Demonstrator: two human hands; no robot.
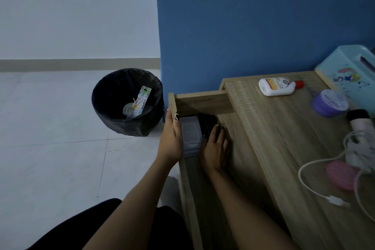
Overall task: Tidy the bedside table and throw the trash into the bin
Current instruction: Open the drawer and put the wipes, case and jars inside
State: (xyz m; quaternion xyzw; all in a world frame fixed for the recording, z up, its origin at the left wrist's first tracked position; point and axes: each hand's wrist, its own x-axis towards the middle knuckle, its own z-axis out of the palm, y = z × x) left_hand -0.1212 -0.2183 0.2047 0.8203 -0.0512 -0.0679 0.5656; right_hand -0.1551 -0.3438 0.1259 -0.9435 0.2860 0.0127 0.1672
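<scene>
At frame centre, the left hand (171, 140) gripped the open drawer (203, 103) front, fingers curled over it; the right hand (216, 148) lay flat inside, fingers apart. The bin (105, 111) stood left, holding trash (140, 100).

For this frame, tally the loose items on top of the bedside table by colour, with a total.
White: 3 (lotion bottle, cable, bundled charger)
Purple: 1 (round jar)
Teal: 1 (tissue box)
Pink: 1 (round object)
Black and white: 1 (cylinder)
Total: 7
</scene>
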